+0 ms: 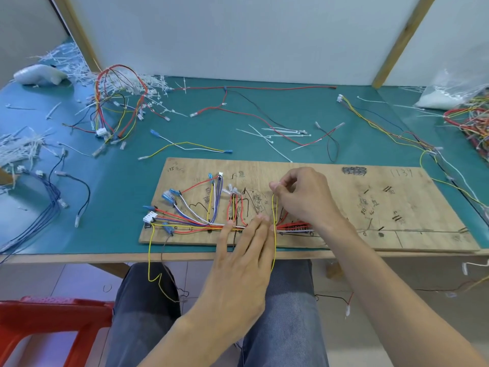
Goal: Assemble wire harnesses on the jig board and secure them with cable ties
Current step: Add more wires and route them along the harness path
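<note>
A wooden jig board [370, 207] lies at the near edge of the green table. A harness of red, blue, white and yellow wires [190, 221] is laid out over its left half, with blue terminals and a white connector [150, 217] at the left end. My right hand [304, 197] pinches the top of a yellow wire loop [274, 207] above the bundle. My left hand [246, 250] lies with straight fingers pressing the wire bundle onto the board just left of that loop. The yellow wire's tail hangs down over the table's front edge.
Loose white cable ties [280, 132] lie behind the board, with heaps of them at the far left [23, 149]. Spare wire sets [116, 102] lie at back left, another pile [471, 120] at right. A red stool [53, 321] stands at lower left.
</note>
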